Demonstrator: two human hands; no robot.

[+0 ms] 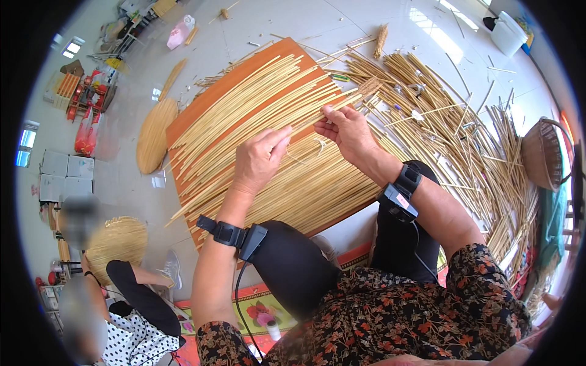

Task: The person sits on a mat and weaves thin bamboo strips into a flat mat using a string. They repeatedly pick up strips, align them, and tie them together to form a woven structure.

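Note:
My left hand (259, 160) is closed, thumb and fingers pressed together, above the rows of pale straw stalks (256, 110). Just right of it my right hand (349, 133) is also closed, thumb against the bent fingers. What sits between the fingertips of either hand is too small to make out. A thin pale strand (298, 161) curls below the left fingertips, with a small white scrap (321, 145) near the right hand. The stalks lie side by side across an orange-brown board (183, 125), which rests before my knees. By my right fingertips is a brown bristly bundle (368, 87).
Loose stalks (439, 110) litter the floor at right, beside a woven basket (543, 152). A white bucket (508, 33) stands far right. An oval woven piece (157, 135) lies left of the board. Lower left, another person (140, 329) sits by a round woven piece (119, 244).

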